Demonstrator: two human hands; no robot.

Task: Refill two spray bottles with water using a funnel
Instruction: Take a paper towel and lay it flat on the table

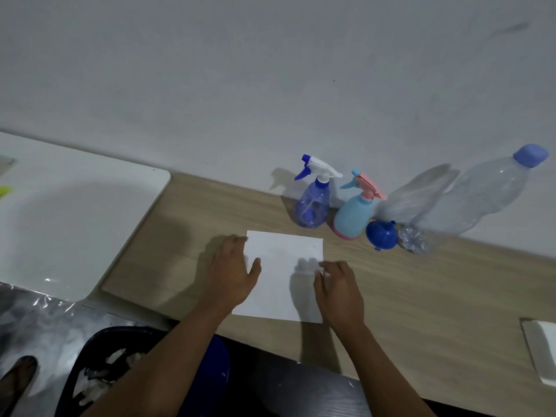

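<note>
Centre frame, my left hand [233, 266] lies flat, fingers straight, on the left edge of a white sheet [285, 275]. My right hand [338, 288] curls at the sheet's right edge, too blurred to tell whether it pinches. Upper right, by the wall, stand the clear blue spray bottle [313, 203], the pale blue spray bottle [355, 215], the blue funnel [381, 233] and a motion-smeared water bottle [475, 200].

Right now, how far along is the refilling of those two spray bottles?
Barely begun. Done: only the laying out. In hand: the left hand rests on a white sheet, and the right hand pinches its edge. Left: both the clear blue sprayer and the pale blue sprayer have their trigger heads on, the blue funnel lies unused, and the big water bottle is capped.
</note>
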